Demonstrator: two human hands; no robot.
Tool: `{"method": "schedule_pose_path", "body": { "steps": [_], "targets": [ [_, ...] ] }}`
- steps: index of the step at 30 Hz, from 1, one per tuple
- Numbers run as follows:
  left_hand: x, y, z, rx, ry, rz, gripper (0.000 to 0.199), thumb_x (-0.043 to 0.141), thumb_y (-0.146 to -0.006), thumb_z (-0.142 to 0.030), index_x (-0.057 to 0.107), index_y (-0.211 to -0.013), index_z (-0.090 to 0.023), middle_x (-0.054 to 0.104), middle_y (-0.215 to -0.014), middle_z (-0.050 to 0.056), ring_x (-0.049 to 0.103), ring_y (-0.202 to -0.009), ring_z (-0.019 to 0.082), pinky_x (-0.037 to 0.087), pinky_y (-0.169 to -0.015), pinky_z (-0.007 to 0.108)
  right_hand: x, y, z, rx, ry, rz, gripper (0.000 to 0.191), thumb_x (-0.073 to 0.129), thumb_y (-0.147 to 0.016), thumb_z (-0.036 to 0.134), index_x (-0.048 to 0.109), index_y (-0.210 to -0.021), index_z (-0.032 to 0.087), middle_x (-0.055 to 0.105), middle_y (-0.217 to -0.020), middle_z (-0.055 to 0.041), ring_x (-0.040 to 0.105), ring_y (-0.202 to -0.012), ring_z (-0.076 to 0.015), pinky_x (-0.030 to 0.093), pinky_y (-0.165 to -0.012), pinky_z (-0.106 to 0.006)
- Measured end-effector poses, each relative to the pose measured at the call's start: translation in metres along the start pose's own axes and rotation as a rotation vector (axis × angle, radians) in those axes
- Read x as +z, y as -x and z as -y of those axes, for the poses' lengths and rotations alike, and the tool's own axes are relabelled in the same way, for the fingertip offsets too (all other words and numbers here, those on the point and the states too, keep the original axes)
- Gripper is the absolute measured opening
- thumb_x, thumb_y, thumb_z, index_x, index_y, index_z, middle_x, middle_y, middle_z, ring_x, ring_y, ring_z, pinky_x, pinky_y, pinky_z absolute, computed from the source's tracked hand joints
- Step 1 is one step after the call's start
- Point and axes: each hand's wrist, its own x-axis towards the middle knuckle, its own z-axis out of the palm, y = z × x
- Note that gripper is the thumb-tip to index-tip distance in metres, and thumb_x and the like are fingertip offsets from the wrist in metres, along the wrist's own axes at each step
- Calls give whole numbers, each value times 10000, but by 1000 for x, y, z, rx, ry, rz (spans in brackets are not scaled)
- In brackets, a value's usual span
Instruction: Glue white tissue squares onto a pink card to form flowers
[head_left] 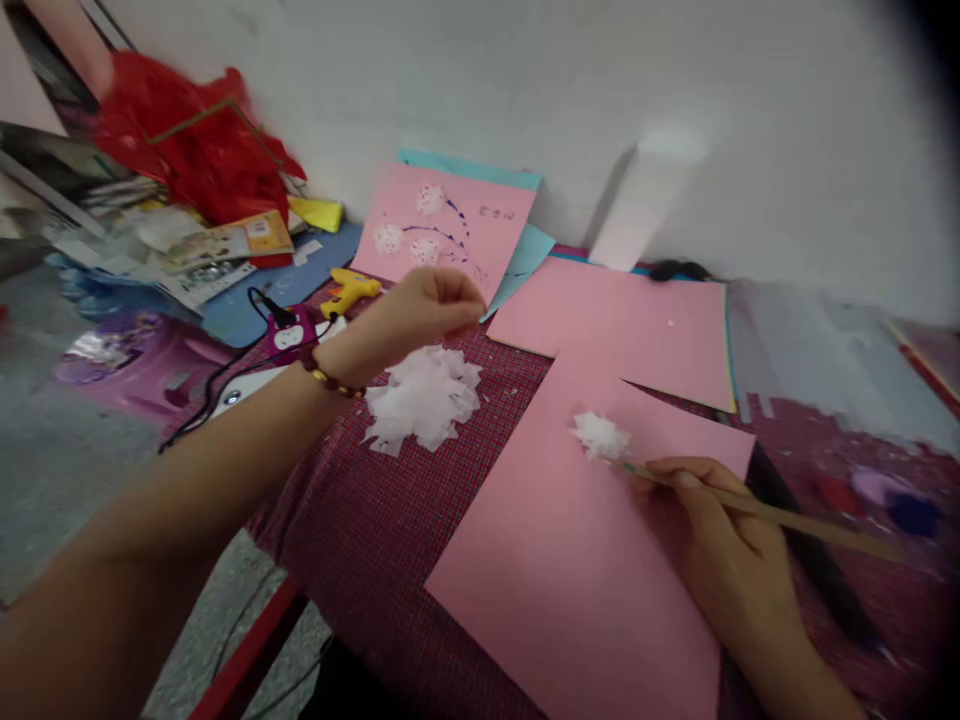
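Observation:
My right hand [720,530] grips a thin wooden stick [772,512], and the stick's greenish tip touches or nearly touches a small white paper tuft [600,435]. That tuft sits on a large pink sheet [570,560]. Raised at the left, my left hand [442,305] has its fingers pinched together; whether a small piece is between them does not show. Just below it lies a loose heap of white tissue-paper pieces [424,400] on the checked red cloth [360,530].
Against the wall leans a pink card [442,220] with white flowers and dark stems. More pink sheets [637,320] lie behind. A yellow glue gun [351,290] and purple power socket [289,335] stand left. A black pen-like object [825,580] and paint palette [877,490] are right.

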Motion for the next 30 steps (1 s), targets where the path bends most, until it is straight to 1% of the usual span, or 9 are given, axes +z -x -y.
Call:
{"method": "schedule_pose_path", "body": {
  "steps": [2,5,8,10,13,16,20,26,30],
  "targets": [
    [1,5,18,15,-251,100,79,553,-746,-178,613,-722,-131,577,-628,-7,496,-565,75,368,-524,195,0,0,0,30,10,16,156,513,-886,327,644,-853,248,622,-746,-50,569,-715,-218,467,-661,-368],
    [10,7,39,121,-581,163,149,504,-744,-141,648,-781,-140,643,-768,26,562,-723,119,420,-659,224,0,1,1,51,25,14,171,517,-880,366,643,-844,255,624,-746,-49,568,-719,-218,474,-675,-372],
    [15,1,46,187,-786,269,262,480,-730,-94,665,-910,-138,646,-939,64,567,-901,167,423,-823,270,-1,2,2,46,36,20,181,523,-876,382,642,-844,249,626,-749,-47,570,-714,-211,482,-675,-365],
    [16,-3,47,180,-844,332,302,493,-718,-95,661,-966,-131,627,-994,90,555,-949,190,417,-851,291,-1,2,3,38,38,24,185,531,-870,389,642,-842,244,629,-746,-49,576,-707,-209,487,-664,-359],
    [15,-7,51,163,-856,352,274,514,-693,-115,659,-925,-124,613,-967,99,546,-910,193,420,-803,289,-1,1,4,29,42,26,187,535,-866,387,646,-833,240,632,-737,-55,584,-698,-211,493,-658,-359],
    [11,-9,54,143,-819,341,160,527,-640,-105,637,-755,-125,601,-843,71,529,-792,162,405,-701,253,-1,1,4,19,33,28,171,532,-871,368,643,-839,241,630,-738,-56,580,-695,-209,495,-655,-357],
    [1,-11,49,68,-584,290,85,557,-674,-187,615,-696,-128,580,-717,27,502,-660,116,362,-581,211,-2,2,6,17,30,25,172,514,-885,355,628,-840,234,620,-739,-43,574,-707,-196,487,-662,-339],
    [-15,-7,22,-56,-383,245,186,574,-727,-284,642,-696,-113,552,-607,2,426,-509,64,285,-462,177,-1,2,6,43,32,52,167,494,-902,336,606,-852,222,614,-747,-21,565,-737,-167,474,-688,-294],
    [-7,2,-2,-67,-360,262,189,572,-743,-291,652,-706,-124,552,-583,1,431,-495,65,281,-460,184,-1,1,7,7,20,41,170,494,-901,314,614,-834,214,606,-733,-14,558,-718,-157,463,-678,-283]
  ]
}}
